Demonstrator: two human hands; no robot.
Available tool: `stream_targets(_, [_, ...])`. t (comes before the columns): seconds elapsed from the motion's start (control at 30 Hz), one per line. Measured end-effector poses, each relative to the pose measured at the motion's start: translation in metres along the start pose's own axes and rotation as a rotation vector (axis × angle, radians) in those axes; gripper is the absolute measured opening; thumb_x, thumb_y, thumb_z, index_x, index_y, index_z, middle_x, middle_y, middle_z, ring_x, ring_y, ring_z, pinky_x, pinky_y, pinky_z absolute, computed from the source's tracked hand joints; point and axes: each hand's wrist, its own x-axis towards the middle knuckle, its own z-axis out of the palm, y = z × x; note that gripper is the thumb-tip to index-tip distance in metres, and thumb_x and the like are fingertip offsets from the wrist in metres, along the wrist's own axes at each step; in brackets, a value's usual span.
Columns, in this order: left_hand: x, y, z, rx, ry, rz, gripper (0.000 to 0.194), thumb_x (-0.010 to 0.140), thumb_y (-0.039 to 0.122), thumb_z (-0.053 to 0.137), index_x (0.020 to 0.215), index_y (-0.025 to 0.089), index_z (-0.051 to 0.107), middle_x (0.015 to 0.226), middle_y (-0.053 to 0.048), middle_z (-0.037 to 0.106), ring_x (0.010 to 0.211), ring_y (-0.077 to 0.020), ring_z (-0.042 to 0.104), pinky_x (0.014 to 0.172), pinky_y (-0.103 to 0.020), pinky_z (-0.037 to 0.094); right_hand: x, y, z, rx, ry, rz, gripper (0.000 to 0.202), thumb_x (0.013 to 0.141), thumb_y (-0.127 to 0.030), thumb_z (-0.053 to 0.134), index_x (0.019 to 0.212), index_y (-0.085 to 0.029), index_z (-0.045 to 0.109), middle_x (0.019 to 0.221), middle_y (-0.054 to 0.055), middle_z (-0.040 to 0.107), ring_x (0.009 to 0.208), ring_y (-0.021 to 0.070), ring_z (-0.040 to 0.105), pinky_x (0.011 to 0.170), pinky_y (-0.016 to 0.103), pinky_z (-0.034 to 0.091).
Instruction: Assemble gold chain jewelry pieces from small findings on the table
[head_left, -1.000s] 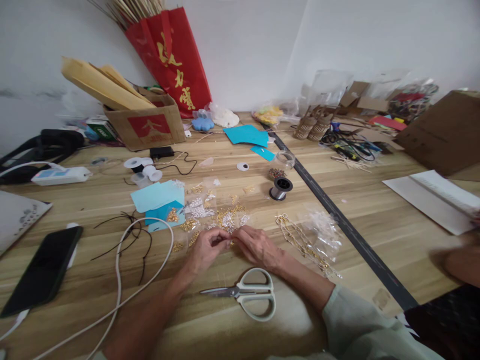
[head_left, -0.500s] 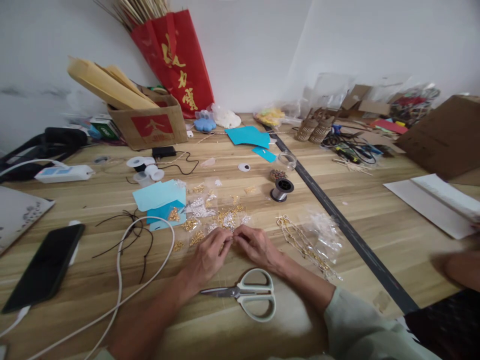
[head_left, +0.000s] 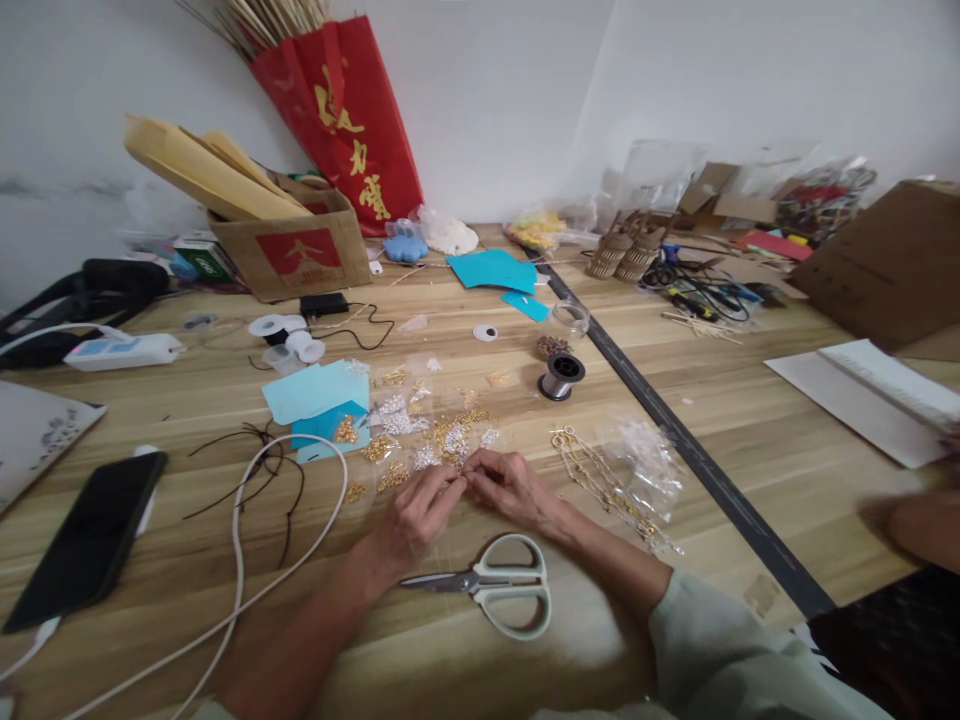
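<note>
My left hand (head_left: 421, 508) and my right hand (head_left: 508, 488) meet at their fingertips over the table, just in front of the piles of beads. Both are closed in a pinch; what lies between the fingers is too small to make out. Gold beads (head_left: 471, 425) and silver beads (head_left: 400, 415) are spread beyond the fingertips, some on clear plastic bags. Below my hands lie scissors (head_left: 517, 588) with pale handles, blades pointing left. Chains with gold and silver links (head_left: 600, 485) rest to the right of my right hand. A spool of thin wire (head_left: 561, 378) stands farther back.
A white cable (head_left: 238, 530) loops left of my hands near black cords (head_left: 281, 455) and a phone (head_left: 88, 540). Blue cards (head_left: 319, 390) lie behind. Clear plastic bags (head_left: 646, 465) sit at right. Another person's arm (head_left: 926, 525) shows at the right edge.
The view has shifted slightly. My fingertips stay together, with the left fingers turned a little flatter and nearer the right ones. The scissors and beads stay put.
</note>
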Motion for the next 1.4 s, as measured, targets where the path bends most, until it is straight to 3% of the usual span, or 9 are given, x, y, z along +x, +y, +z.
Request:
stream_targets(0.4, [0.006, 0.002, -0.003, 0.006, -0.009, -0.066, 0.016, 0.091, 0.009, 0.047, 0.091, 0.015, 0.062, 0.084, -0.007, 0.065, 0.078, -0.0151, 0.065, 0.073, -0.026, 0.056, -0.001, 0.0, -0.001, -0.085, 0.011, -0.063, 0.016, 0.09, -0.023, 0.048, 0.086, -0.015, 0.061, 0.06, -0.004, 0.05, 0.053, 0.0084, 0.041, 0.052, 0.019, 0.032])
stream_targets(0.63, [0.008, 0.001, 0.0, -0.125, 0.01, -0.183, 0.013, 0.091, 0.011, 0.049, 0.089, 0.017, 0.06, 0.083, -0.005, 0.064, 0.077, -0.0147, 0.065, 0.071, -0.026, 0.057, -0.003, -0.001, 0.002, -0.071, 0.06, -0.129, 0.018, 0.09, -0.024, 0.051, 0.106, -0.017, 0.053, 0.067, -0.003, 0.055, 0.056, 0.0093, 0.048, 0.054, 0.018, 0.038])
stream_targets(0.9, [0.007, 0.0, 0.005, -0.211, 0.003, -0.287, 0.011, 0.089, 0.011, 0.051, 0.085, 0.017, 0.059, 0.08, -0.004, 0.063, 0.076, -0.0143, 0.063, 0.07, -0.025, 0.053, -0.003, 0.002, 0.004, -0.176, 0.088, -0.168, 0.003, 0.085, -0.018, 0.054, 0.087, -0.017, 0.056, 0.065, -0.003, 0.055, 0.054, 0.0087, 0.048, 0.053, 0.018, 0.037])
stream_targets(1.4, [0.015, -0.005, 0.002, -0.493, -0.12, -0.62, 0.013, 0.082, 0.015, 0.054, 0.073, 0.017, 0.063, 0.072, -0.003, 0.065, 0.068, -0.0148, 0.061, 0.063, -0.024, 0.049, -0.002, 0.0, 0.0, -0.208, 0.082, -0.188, 0.012, 0.087, -0.015, 0.049, 0.083, -0.016, 0.06, 0.07, 0.0, 0.06, 0.059, 0.0101, 0.05, 0.057, 0.019, 0.037])
